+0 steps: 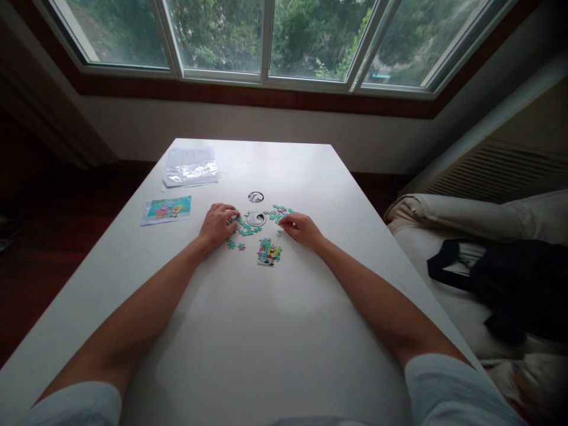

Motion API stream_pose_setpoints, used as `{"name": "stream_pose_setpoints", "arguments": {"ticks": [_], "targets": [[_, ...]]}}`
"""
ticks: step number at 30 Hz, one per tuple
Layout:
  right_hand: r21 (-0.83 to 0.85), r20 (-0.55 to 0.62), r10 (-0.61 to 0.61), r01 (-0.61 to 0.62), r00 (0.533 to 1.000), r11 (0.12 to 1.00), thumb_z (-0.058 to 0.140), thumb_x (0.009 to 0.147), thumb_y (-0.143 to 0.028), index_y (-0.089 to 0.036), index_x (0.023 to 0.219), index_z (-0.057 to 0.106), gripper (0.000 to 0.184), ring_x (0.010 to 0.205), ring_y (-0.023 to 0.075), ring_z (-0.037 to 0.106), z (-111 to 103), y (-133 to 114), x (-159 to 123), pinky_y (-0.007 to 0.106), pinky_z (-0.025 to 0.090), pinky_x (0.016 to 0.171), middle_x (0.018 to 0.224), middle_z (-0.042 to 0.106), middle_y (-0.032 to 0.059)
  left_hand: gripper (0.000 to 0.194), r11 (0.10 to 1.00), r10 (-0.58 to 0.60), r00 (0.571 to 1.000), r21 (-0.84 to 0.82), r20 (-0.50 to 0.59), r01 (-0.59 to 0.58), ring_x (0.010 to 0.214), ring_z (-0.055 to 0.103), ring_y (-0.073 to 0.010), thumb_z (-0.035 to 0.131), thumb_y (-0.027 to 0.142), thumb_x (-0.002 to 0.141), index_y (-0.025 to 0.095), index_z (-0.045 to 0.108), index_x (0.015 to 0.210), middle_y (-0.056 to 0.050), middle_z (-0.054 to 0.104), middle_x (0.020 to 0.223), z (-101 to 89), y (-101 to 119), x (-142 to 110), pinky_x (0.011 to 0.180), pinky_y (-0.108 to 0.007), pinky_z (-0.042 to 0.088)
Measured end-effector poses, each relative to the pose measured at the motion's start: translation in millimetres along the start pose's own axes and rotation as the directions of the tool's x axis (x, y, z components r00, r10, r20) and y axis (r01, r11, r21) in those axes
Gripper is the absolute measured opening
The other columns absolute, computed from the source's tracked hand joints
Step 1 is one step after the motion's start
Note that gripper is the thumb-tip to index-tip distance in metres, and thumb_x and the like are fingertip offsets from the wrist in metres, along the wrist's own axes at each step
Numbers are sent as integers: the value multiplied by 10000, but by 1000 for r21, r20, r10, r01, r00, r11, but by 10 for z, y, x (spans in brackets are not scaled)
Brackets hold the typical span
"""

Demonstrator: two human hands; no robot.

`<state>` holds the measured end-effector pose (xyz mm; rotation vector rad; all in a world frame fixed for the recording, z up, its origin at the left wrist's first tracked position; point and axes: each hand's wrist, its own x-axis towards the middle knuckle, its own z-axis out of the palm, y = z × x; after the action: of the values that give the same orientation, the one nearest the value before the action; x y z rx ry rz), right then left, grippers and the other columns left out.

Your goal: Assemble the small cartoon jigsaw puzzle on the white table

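Note:
My left hand (218, 223) rests at the left edge of a spread of loose jigsaw pieces (251, 229), fingers bent and a gap between thumb and forefinger. On the right, my right hand (302, 228) has thumb and forefinger pinched together on what looks like a small puzzle piece, mostly hidden by the fingertips. A single loose piece (279, 234) lies just below those fingertips. Nearer to me is a joined section of the puzzle (268, 252) with a yellow cartoon figure. Between the hands sits a round grey-and-white disc (256, 219), pieces around it.
A second round disc (255, 197) lies farther back on the white table (284, 331). To the left are a colourful picture card (167, 209) and a clear plastic bag (191, 167) over paper. A pale sofa (448, 222) with dark clothing (519, 278) stands right of the table.

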<state>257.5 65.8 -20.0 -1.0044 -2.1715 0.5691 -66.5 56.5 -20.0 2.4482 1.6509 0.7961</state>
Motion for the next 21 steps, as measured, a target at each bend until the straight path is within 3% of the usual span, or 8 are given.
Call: {"name": "stream_pose_setpoints", "arguments": {"ticks": [5, 10, 21], "targets": [[-6, -2, 1, -1, 1000, 1000, 598, 895, -180, -203, 898, 754, 158, 683, 142, 543, 1, -2, 0, 274, 431, 698, 766, 663, 17, 209, 1000, -26, 1000, 12, -7, 26, 1202, 536, -280, 626, 265, 846, 241, 781, 984, -66, 702, 1195, -17, 58, 3, 1123, -457, 407], [-8, 3, 2, -2, 1000, 1000, 602, 892, -178, -207, 901, 753, 153, 673, 139, 537, -3, -12, 2, 270, 426, 691, 763, 667, 14, 240, 997, -76, 997, 28, 0, 76, 1212, 522, -298, 639, 253, 823, 260, 781, 1017, -60, 694, 1219, -30, 151, -9, 1092, -470, 420], [-1, 4, 8, -8, 1000, 1000, 598, 891, -181, -211, 902, 755, 160, 671, 142, 543, 2, -29, 5, 274, 435, 688, 768, 669, 17, 122, 987, -138, 990, 80, -29, 140, 1142, 508, -322, 663, 252, 813, 251, 751, 897, -77, 701, 1103, -45, 267, -26, 985, -481, 442]]}}
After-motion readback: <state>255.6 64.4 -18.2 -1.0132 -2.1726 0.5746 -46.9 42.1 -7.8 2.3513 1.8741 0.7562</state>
